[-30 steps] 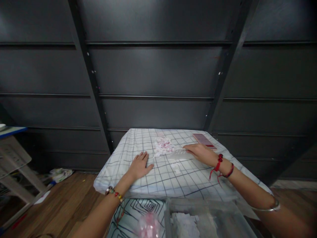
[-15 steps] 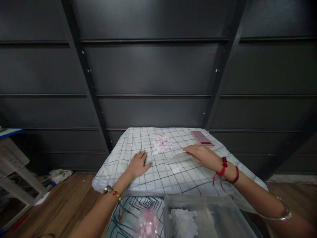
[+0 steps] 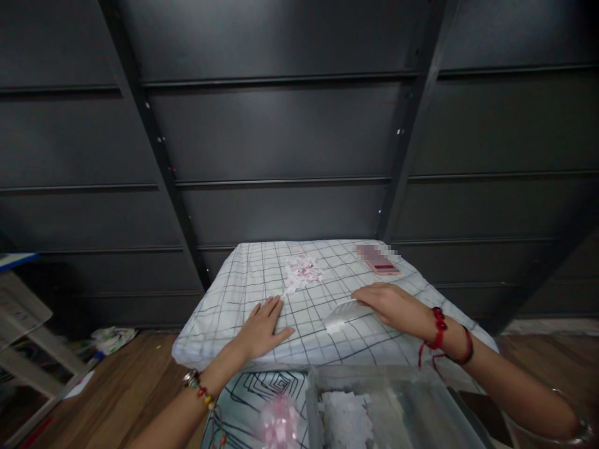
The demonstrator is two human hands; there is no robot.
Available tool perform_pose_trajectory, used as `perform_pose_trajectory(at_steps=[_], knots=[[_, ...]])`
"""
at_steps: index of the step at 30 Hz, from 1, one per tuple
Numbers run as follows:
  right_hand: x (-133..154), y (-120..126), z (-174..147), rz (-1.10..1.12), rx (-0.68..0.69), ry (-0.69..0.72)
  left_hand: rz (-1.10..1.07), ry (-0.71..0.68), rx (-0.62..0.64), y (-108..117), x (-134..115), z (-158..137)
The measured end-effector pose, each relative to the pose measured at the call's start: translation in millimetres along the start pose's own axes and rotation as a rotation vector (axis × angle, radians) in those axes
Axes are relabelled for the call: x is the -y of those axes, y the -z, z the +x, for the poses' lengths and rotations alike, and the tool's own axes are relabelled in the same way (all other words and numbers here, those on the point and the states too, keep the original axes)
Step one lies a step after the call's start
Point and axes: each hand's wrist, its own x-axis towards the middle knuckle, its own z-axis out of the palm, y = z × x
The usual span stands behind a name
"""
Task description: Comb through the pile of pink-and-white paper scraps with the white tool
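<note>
My left hand (image 3: 264, 327) lies flat on a white checked cloth (image 3: 224, 312), its fingers stretched out and holding nothing. Just beyond its fingertips is a loose pile of small white and pink scraps (image 3: 303, 271). My right hand (image 3: 388, 302) pinches a thin, flat, pale piece (image 3: 345, 310) by its right end; whether it is card or plastic I cannot tell. This piece is tilted, its lower left edge near a small white scrap (image 3: 334, 327) on the cloth. A pink-edged phone (image 3: 384, 268) lies beyond my right hand.
A translucent plastic bin (image 3: 397, 374) stands at the near edge, with white paper-like pieces (image 3: 346, 418) inside. Left of it, a clear bag of pink pieces (image 3: 279, 424) rests on a patterned teal surface (image 3: 248, 399). A dark panelled wall (image 3: 281, 137) rises behind the cloth.
My right hand has come slightly nearer to me with the pale piece, which now sits lower, by the small scrap. My left hand has shifted a little toward me, still flat.
</note>
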Motion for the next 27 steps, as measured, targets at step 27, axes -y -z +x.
perform_pose_trajectory(at_steps=[27], knots=[[38,20,-30,-0.07,-0.174,0.078,-0.024,0.011,-0.084,-6,1,-2]])
